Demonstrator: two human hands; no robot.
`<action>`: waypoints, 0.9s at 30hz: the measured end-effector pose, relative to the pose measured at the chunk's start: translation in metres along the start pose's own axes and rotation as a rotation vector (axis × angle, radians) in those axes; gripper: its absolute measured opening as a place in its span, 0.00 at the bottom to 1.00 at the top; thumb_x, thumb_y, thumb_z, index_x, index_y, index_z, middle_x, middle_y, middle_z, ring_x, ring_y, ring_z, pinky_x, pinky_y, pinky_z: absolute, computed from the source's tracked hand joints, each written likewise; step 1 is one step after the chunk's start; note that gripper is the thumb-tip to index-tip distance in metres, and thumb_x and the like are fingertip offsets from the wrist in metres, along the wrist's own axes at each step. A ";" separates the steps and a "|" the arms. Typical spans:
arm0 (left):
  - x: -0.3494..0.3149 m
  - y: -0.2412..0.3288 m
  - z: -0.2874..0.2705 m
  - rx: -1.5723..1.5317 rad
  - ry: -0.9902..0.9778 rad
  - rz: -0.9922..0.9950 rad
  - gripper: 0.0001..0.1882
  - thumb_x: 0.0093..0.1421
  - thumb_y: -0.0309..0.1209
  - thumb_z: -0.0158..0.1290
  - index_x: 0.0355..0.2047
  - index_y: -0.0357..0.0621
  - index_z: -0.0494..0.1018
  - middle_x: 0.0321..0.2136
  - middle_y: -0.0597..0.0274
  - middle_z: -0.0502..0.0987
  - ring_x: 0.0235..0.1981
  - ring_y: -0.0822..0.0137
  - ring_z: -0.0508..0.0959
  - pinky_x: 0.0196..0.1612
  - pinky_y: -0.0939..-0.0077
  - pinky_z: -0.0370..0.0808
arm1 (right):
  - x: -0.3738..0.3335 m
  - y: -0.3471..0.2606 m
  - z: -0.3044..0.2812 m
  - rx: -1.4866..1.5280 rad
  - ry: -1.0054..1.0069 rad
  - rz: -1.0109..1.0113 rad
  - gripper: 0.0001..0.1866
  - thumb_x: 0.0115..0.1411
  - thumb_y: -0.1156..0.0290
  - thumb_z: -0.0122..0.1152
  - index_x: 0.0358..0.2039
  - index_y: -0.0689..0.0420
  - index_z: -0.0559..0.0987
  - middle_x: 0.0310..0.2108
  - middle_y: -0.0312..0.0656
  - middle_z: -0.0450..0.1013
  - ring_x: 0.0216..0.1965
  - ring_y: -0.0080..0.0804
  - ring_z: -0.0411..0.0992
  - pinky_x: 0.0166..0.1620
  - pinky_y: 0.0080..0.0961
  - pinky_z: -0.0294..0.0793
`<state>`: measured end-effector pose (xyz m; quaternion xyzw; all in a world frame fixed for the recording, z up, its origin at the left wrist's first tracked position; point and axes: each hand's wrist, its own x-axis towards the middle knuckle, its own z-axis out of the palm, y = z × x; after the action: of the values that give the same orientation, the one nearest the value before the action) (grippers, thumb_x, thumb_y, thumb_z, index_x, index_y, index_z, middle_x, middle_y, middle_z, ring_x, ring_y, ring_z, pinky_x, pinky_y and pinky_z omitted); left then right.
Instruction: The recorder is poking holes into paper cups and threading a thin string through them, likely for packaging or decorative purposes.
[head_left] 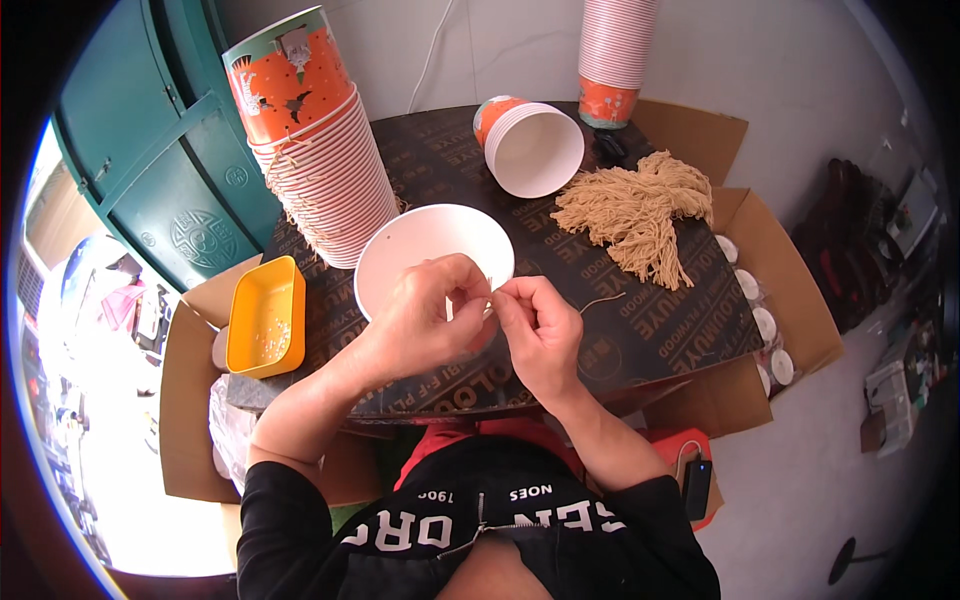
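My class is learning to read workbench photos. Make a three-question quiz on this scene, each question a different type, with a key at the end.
1. Multiple choice: what colour is the small box at the left edge of the table?
A. green
B. yellow
C. blue

2. True or false: the bundle of string lies inside the white tub.

3. Short answer: how do the left hand and the right hand stand to each other, and by which side of the white tub do their fingertips meet?

Key
1. B.
2. False: it lies on the table, to the right of the tub.
3. Fingertips close together, by the tub's right side; what they handle is too small to make out.
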<state>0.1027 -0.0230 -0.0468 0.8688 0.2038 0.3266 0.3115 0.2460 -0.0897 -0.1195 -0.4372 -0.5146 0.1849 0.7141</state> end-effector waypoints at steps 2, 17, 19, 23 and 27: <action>0.000 0.000 -0.001 -0.006 -0.009 -0.040 0.03 0.56 0.23 0.54 0.28 0.34 0.74 0.21 0.57 0.79 0.22 0.69 0.80 0.25 0.75 0.74 | 0.001 0.001 -0.001 -0.054 -0.019 -0.087 0.02 0.62 0.80 0.63 0.34 0.63 0.78 0.24 0.30 0.71 0.24 0.10 0.64 0.27 0.12 0.63; 0.001 0.000 0.003 0.056 0.027 -0.011 0.02 0.58 0.22 0.55 0.32 0.36 0.74 0.24 0.52 0.79 0.26 0.57 0.81 0.29 0.70 0.76 | -0.002 -0.003 -0.012 0.457 -0.149 0.337 0.04 0.64 0.76 0.59 0.35 0.63 0.79 0.23 0.28 0.69 0.19 0.12 0.59 0.22 0.13 0.54; 0.001 -0.001 0.005 0.057 0.050 0.016 0.03 0.58 0.22 0.55 0.31 0.36 0.73 0.25 0.53 0.78 0.27 0.56 0.81 0.30 0.69 0.76 | -0.001 -0.003 -0.014 0.568 -0.167 0.404 0.05 0.65 0.74 0.58 0.35 0.62 0.80 0.22 0.27 0.69 0.20 0.11 0.59 0.22 0.13 0.54; 0.001 -0.002 0.004 0.093 0.035 0.080 0.04 0.56 0.23 0.57 0.30 0.37 0.72 0.25 0.53 0.77 0.28 0.55 0.80 0.34 0.65 0.75 | -0.001 -0.005 -0.013 0.667 -0.142 0.489 0.07 0.66 0.72 0.58 0.36 0.61 0.80 0.22 0.25 0.68 0.20 0.09 0.57 0.22 0.12 0.53; 0.002 0.003 0.001 0.076 -0.019 0.082 0.05 0.56 0.24 0.57 0.29 0.37 0.72 0.24 0.53 0.77 0.29 0.55 0.79 0.39 0.63 0.74 | -0.003 -0.003 -0.011 0.625 -0.110 0.459 0.06 0.67 0.72 0.58 0.36 0.61 0.80 0.22 0.25 0.68 0.20 0.09 0.58 0.23 0.11 0.53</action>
<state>0.1048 -0.0246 -0.0442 0.8906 0.1774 0.3228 0.2668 0.2541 -0.0978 -0.1198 -0.2920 -0.3599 0.5109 0.7240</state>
